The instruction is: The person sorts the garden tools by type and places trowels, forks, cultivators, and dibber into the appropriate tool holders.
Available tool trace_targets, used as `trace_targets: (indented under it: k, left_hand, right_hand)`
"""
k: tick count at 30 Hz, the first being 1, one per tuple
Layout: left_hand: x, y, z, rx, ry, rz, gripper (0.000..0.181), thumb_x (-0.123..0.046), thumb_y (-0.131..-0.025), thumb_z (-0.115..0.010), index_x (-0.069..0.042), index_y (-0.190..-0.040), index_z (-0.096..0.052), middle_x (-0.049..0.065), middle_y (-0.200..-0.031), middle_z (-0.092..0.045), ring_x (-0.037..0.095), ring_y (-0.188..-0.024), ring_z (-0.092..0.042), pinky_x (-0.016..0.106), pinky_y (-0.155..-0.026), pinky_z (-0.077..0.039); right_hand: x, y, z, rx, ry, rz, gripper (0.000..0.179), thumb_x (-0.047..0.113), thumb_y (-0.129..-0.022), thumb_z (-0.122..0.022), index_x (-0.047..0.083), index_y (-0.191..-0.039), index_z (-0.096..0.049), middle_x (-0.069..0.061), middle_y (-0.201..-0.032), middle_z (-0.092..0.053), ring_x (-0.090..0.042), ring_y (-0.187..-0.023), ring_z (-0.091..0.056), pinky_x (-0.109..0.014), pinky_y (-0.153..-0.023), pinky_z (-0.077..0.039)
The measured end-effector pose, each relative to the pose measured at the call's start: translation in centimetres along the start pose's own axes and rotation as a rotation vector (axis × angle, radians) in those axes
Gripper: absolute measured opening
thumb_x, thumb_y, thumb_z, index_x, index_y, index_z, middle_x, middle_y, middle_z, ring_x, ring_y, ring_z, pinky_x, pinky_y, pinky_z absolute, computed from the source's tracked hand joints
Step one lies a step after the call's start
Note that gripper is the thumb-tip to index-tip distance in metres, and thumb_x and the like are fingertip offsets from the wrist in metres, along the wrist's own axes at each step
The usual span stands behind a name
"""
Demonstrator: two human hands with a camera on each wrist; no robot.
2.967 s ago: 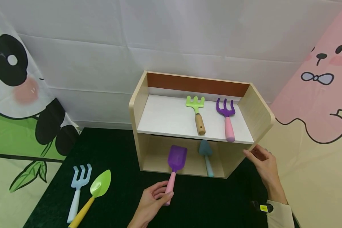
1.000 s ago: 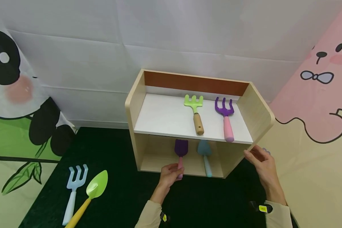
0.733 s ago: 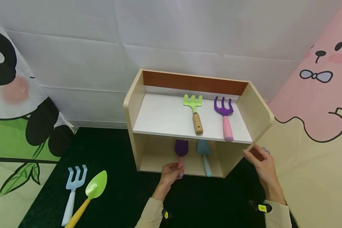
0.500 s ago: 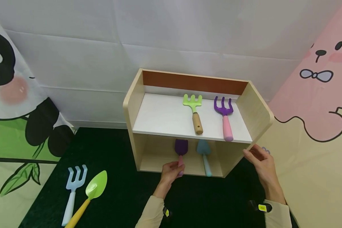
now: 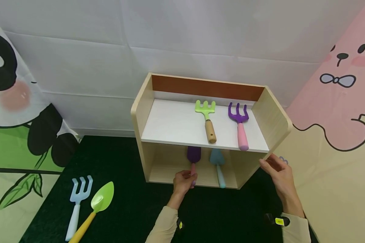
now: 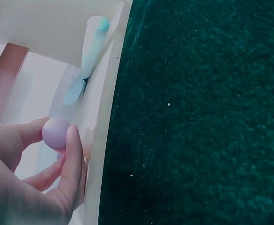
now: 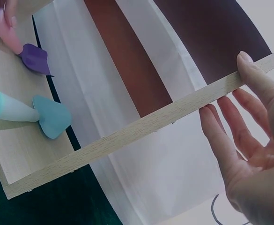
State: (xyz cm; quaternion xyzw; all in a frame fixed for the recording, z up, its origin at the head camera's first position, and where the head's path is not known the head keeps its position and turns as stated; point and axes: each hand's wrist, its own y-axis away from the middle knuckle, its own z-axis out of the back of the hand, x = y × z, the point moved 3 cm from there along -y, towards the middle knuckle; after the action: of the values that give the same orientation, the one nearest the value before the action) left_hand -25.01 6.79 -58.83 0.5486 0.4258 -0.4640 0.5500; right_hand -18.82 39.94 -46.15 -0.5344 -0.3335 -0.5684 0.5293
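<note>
My left hand (image 5: 182, 184) pinches the pink handle of a purple toy shovel (image 5: 194, 154), whose blade is inside the lower compartment of a small wooden shelf (image 5: 144, 118). In the left wrist view, the handle's round end (image 6: 56, 133) sits between thumb and fingers. My right hand (image 5: 281, 175) grips the front edge of the shelf's right side panel (image 7: 141, 131), thumb on one face and fingers on the other. A blue trowel (image 5: 217, 157) lies in the lower compartment, right of the shovel. On the white upper board rest a green hand fork (image 5: 210, 130) and a purple hand fork (image 5: 242, 135).
On the dark green cloth (image 5: 124, 216) at left lie a light blue hand fork (image 5: 76, 212) and a green trowel (image 5: 101, 199) with a yellow handle. A white sheet (image 5: 182, 37) hangs behind the shelf. Cartoon prints flank both sides.
My left hand has carried the purple shovel from in front of the shelf into its lower compartment, its blade now slightly farther under the upper board. The right hand keeps its grip.
</note>
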Motion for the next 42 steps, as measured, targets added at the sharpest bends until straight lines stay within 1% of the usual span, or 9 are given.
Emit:
trace_targets:
  k: [3, 6, 10, 18, 23, 29, 33, 38, 42]
  left_hand:
    - [-0.1, 0.1, 0.0, -0.016, -0.030, -0.002, 0.038, -0.012, -0.090, -0.078, 0.011, -0.118, -0.067, 0.018, -0.095, -0.073, 0.015, -0.067, -0.067, 0.023, -0.053, -0.057]
    - [-0.1, 0.1, 0.1, -0.035, -0.088, -0.012, 0.039, -0.017, -0.090, -0.079, 0.008, -0.118, -0.068, 0.017, -0.095, -0.073, 0.014, -0.066, -0.066, 0.022, -0.051, -0.054]
    - [-0.2, 0.1, 0.2, -0.047, -0.141, -0.034, 0.040, -0.020, -0.089, -0.080, 0.007, -0.117, -0.069, 0.015, -0.094, -0.073, 0.013, -0.065, -0.064, 0.023, -0.051, -0.054]
    - [-0.3, 0.5, 0.7, -0.043, -0.118, -0.050, 0.038, -0.016, -0.090, -0.079, 0.009, -0.117, -0.068, 0.016, -0.094, -0.072, 0.014, -0.068, -0.063, 0.026, -0.052, -0.055]
    - [-0.4, 1.0, 1.5, -0.065, -0.123, -0.045, 0.035, -0.014, -0.090, -0.078, 0.008, -0.116, -0.069, 0.018, -0.096, -0.073, 0.023, -0.083, -0.068, 0.031, -0.065, -0.056]
    - [-0.3, 1.6, 2.4, -0.074, -0.107, -0.039, 0.037, -0.022, -0.090, -0.079, 0.005, -0.114, -0.071, 0.019, -0.107, -0.073, 0.032, -0.101, -0.068, 0.041, -0.083, -0.058]
    - [-0.2, 1.9, 3.1, -0.070, -0.110, -0.036, 0.033, -0.023, -0.092, -0.077, 0.002, -0.113, -0.072, 0.016, -0.108, -0.073, 0.031, -0.102, -0.068, 0.042, -0.084, -0.057]
    - [0.1, 2.5, 3.9, -0.058, -0.123, -0.030, 0.027, -0.022, -0.096, -0.073, 0.000, -0.112, -0.073, 0.013, -0.106, -0.073, 0.026, -0.099, -0.067, 0.039, -0.083, -0.056]
    - [0.1, 2.9, 4.6, -0.047, -0.138, -0.028, 0.026, -0.023, -0.098, -0.071, -0.002, -0.113, -0.073, 0.012, -0.107, -0.072, 0.024, -0.098, -0.067, 0.039, -0.083, -0.056]
  right_hand:
    - [0.0, -0.1, -0.1, 0.000, 0.001, 0.008, 0.049, 0.019, -0.102, -0.066, 0.012, -0.149, -0.054, 0.012, -0.126, -0.061, -0.003, -0.110, -0.063, -0.016, -0.090, -0.052]
    - [0.0, -0.2, -0.1, 0.001, 0.001, 0.013, 0.049, 0.019, -0.102, -0.066, 0.012, -0.149, -0.054, 0.012, -0.126, -0.061, -0.003, -0.110, -0.064, -0.016, -0.090, -0.052]
    - [0.1, -0.2, -0.1, 0.003, -0.012, 0.013, 0.049, 0.018, -0.102, -0.066, 0.011, -0.149, -0.055, 0.012, -0.126, -0.062, -0.003, -0.109, -0.064, -0.016, -0.090, -0.052]
    - [0.1, -0.1, 0.0, -0.003, -0.040, -0.003, 0.050, 0.017, -0.101, -0.066, 0.011, -0.149, -0.055, 0.011, -0.126, -0.061, -0.003, -0.109, -0.064, -0.016, -0.090, -0.052]
    - [0.2, 0.2, -0.1, -0.009, -0.055, -0.011, 0.047, 0.014, -0.101, -0.066, 0.010, -0.147, -0.056, 0.012, -0.125, -0.063, -0.003, -0.107, -0.065, -0.014, -0.090, -0.052]
    - [0.2, 0.3, 0.0, -0.014, -0.095, -0.023, 0.044, 0.010, -0.101, -0.065, 0.010, -0.145, -0.059, 0.013, -0.119, -0.065, -0.002, -0.103, -0.066, -0.014, -0.087, -0.053]
    - [0.2, 0.4, -0.1, -0.022, -0.084, -0.039, 0.046, 0.012, -0.101, -0.067, 0.011, -0.146, -0.058, 0.013, -0.119, -0.064, -0.001, -0.102, -0.066, -0.014, -0.087, -0.053]
    - [0.3, 0.4, -0.2, -0.021, -0.069, -0.035, 0.047, 0.013, -0.101, -0.067, 0.009, -0.147, -0.057, 0.014, -0.118, -0.064, -0.001, -0.102, -0.067, -0.013, -0.088, -0.052]
    - [0.4, 0.4, -0.3, -0.020, -0.048, -0.031, 0.048, 0.015, -0.101, -0.067, 0.009, -0.147, -0.056, 0.014, -0.119, -0.064, -0.001, -0.103, -0.066, -0.013, -0.088, -0.052]
